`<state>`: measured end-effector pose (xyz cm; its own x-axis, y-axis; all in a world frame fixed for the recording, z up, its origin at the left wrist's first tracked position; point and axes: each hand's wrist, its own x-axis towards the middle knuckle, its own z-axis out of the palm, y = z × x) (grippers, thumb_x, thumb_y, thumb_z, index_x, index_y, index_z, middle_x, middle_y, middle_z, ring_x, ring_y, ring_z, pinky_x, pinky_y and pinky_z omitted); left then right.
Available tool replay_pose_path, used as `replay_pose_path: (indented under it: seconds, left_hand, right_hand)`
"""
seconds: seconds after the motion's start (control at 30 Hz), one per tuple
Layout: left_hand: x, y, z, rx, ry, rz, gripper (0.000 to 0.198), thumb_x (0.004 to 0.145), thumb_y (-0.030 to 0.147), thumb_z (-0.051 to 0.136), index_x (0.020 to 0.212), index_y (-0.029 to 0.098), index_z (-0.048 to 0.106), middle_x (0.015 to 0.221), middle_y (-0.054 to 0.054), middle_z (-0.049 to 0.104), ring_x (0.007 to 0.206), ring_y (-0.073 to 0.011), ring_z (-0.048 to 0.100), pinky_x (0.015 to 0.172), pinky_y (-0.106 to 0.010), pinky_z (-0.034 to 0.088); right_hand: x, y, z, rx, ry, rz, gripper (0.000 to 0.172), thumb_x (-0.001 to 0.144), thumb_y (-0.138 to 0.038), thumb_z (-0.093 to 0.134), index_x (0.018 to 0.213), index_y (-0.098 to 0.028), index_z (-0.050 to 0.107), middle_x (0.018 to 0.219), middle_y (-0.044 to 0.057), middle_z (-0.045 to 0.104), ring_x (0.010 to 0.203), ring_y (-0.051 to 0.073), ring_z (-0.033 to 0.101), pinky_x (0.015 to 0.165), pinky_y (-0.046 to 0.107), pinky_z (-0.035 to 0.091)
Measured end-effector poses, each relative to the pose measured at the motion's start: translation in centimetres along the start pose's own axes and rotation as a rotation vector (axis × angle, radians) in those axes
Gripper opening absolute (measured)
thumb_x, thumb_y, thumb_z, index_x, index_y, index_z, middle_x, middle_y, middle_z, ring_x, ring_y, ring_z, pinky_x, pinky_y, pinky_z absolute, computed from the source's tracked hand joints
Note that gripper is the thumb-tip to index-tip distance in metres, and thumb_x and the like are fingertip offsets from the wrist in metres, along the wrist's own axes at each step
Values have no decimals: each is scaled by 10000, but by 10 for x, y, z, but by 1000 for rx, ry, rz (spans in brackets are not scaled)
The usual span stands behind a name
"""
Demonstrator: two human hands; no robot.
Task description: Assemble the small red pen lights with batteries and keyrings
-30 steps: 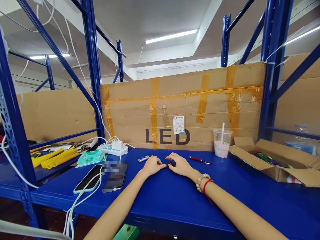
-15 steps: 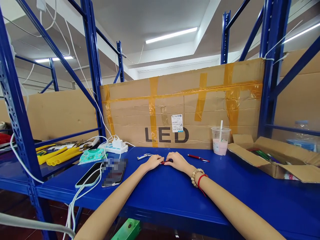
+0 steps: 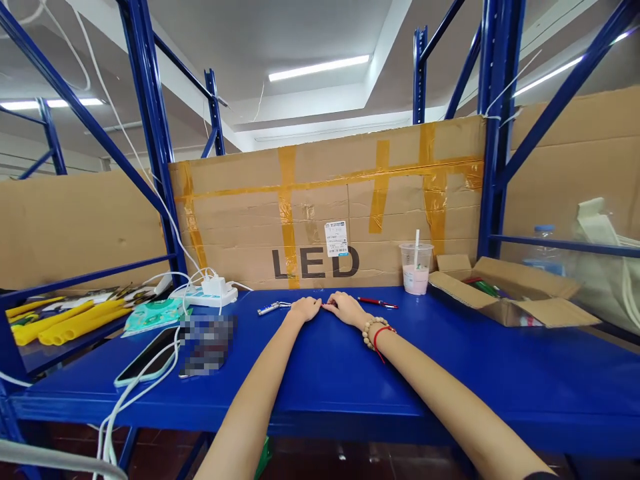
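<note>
My left hand (image 3: 306,308) and my right hand (image 3: 345,309) rest close together on the blue shelf, fingertips facing each other. Both are closed, pinching a red pen (image 3: 327,306) of which only a short red bit shows between them; the fingers hide the rest. A beaded bracelet and a red string circle my right wrist. Just beyond the right hand lies a second pen, dark red with a silver tip (image 3: 378,303). To the left of my left hand lies a silver and blue pen-like piece (image 3: 273,308).
At the left are a phone (image 3: 147,357) with white cables, a blurred-out dark device (image 3: 206,347), a teal packet (image 3: 154,315) and a power strip (image 3: 213,291). A cup with a straw (image 3: 417,270) and an open cardboard box (image 3: 505,291) stand right. A large carton (image 3: 240,227) backs the shelf.
My view has swung right, so the scene sits further left. Both hands stay together at the red pen; the dark part seen by the right fingers before is now hidden.
</note>
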<state>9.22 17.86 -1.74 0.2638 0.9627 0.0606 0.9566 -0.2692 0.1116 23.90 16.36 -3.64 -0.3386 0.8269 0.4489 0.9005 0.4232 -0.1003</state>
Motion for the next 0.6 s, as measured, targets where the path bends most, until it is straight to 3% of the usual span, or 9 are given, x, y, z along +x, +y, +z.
replay_pose_path:
  seconds: [0.23, 0.43, 0.6]
  left_hand:
    - [8, 5, 2, -35, 18, -108, 463, 867, 369, 240, 1120, 132, 547, 1222, -126, 491, 1119, -235, 467, 911, -351, 356]
    - [3, 4, 8, -35, 68, -182, 506, 887, 322, 135, 1155, 145, 525, 1231, -113, 487, 1118, -211, 471, 907, -336, 359]
    - [8, 5, 12, -10, 95, -195, 545, 889, 403, 128, 1131, 143, 542, 1204, -127, 506, 1111, -225, 472, 896, -343, 364]
  right_hand:
    - [5, -11, 4, -257, -6, -44, 336, 898, -378, 322, 927, -135, 552, 1007, 111, 548, 944, 199, 484, 804, 317, 349]
    - [9, -19, 2, -367, 5, -140, 272, 877, -293, 395, 1012, -85, 507, 1019, 159, 534, 972, 250, 460, 811, 343, 311]
    - [9, -17, 3, -416, 13, -199, 272, 884, -264, 376, 1061, -87, 482, 1001, 152, 544, 934, 247, 473, 790, 345, 299]
